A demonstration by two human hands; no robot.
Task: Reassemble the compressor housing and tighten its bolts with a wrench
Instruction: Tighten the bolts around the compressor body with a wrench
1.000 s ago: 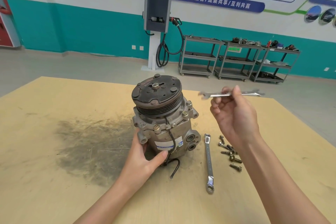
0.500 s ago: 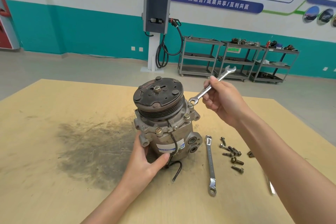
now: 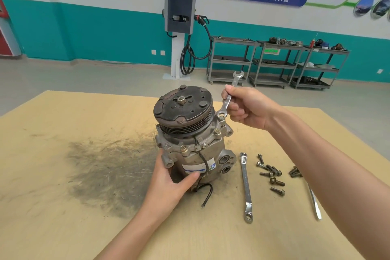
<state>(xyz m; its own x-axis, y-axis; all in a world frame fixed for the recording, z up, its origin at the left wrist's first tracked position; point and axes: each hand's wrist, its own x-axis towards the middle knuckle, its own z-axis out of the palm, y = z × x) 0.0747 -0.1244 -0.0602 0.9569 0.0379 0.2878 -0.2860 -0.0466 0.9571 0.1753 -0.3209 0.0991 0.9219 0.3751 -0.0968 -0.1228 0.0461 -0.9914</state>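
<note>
A grey metal compressor (image 3: 191, 139) stands upright on the wooden table (image 3: 63, 207), its dark pulley disc facing up. My left hand (image 3: 168, 181) grips the lower left of its housing, thumb across the blue label. My right hand (image 3: 247, 105) holds a silver combination wrench (image 3: 229, 96) steeply tilted. The wrench's ring end sits over a bolt (image 3: 221, 116) on the housing's upper right flange, and its open end points up.
A second, longer ring wrench (image 3: 245, 186) lies on the table right of the compressor. Several loose bolts (image 3: 272, 173) lie scattered beside it, and a thin metal tool (image 3: 314, 202) shows under my right forearm. A dark smudge covers the table's left middle.
My right hand brought the wrench down from a level hold in the air to the compressor and set its ring end on a flange bolt. My left hand kept its hold.
</note>
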